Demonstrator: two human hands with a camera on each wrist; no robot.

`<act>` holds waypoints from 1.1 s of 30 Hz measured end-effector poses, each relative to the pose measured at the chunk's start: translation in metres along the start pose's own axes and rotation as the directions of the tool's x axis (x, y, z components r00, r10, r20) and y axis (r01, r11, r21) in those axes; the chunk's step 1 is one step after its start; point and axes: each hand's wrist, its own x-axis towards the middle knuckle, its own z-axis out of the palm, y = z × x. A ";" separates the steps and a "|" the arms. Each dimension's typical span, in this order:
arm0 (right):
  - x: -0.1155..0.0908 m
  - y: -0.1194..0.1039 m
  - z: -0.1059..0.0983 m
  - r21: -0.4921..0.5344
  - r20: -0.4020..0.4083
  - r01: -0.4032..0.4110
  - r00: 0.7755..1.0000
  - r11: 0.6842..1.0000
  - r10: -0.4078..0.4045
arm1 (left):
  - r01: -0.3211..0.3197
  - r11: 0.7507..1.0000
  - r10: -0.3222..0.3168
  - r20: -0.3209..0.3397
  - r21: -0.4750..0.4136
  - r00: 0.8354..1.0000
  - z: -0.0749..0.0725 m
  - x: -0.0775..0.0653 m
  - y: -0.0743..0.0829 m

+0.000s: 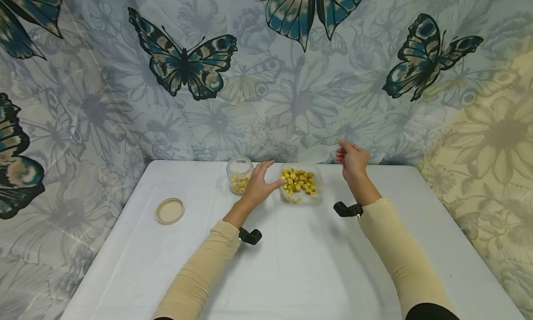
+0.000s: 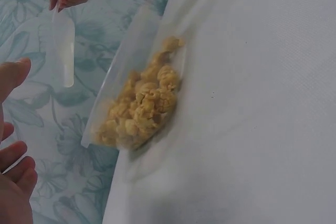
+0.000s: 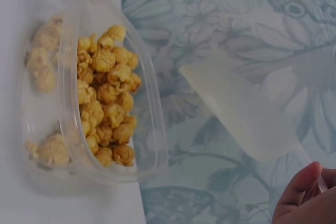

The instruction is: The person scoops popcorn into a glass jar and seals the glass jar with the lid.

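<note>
In the head view my right hand (image 1: 354, 162), raised at the back of the table, pinches the handle of a translucent white plastic scoop (image 3: 244, 108). The scoop's blade extends left, over the far side of a clear plastic container (image 1: 318, 177). Caramel popcorn (image 1: 297, 180) fills part of that container. My left hand (image 1: 259, 187) reaches between the container and a glass jar (image 1: 230, 174), thumb and fingers spread and nothing in its grasp. Its thumb tip overlaps the container's left edge in the head view. Some popcorn lies in the jar, which stands uncovered.
A round beige-rimmed lid (image 1: 170, 212) lies on the left of the white-covered table (image 1: 283, 273). A butterfly-printed cloth (image 1: 300, 93) hangs right behind the table's back edge. Both wrists wear black bands.
</note>
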 end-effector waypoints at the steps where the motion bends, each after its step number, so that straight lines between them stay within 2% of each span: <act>1: 0.000 0.000 -0.001 -0.006 0.001 0.004 1.000 1.000 -0.004 | 0.014 1.000 -0.014 0.009 -0.011 1.000 0.001 0.000 0.000; 5: 0.001 0.002 -0.005 -0.043 -0.009 0.025 1.000 0.999 -0.025 | 0.070 0.997 -0.068 0.055 -0.041 0.996 0.008 -0.001 -0.002; 11: 0.003 0.007 -0.011 -0.085 -0.037 0.048 0.998 0.995 -0.051 | 0.140 0.990 -0.136 0.107 -0.034 0.985 0.019 -0.003 -0.007; 21: 0.002 0.010 -0.013 -0.152 -0.050 0.111 0.992 0.982 -0.119 | 0.174 0.983 -0.164 0.147 -0.058 0.975 0.030 -0.001 -0.015; 28: 0.001 0.012 -0.010 -0.306 -0.021 0.197 0.977 0.931 -0.214 | 0.187 0.982 -0.183 0.159 -0.010 0.970 0.037 -0.003 -0.015; 33: 0.000 0.016 -0.008 -0.361 0.046 0.312 0.947 0.879 -0.318 | 0.204 0.979 -0.198 0.163 -0.020 0.967 0.040 -0.001 -0.019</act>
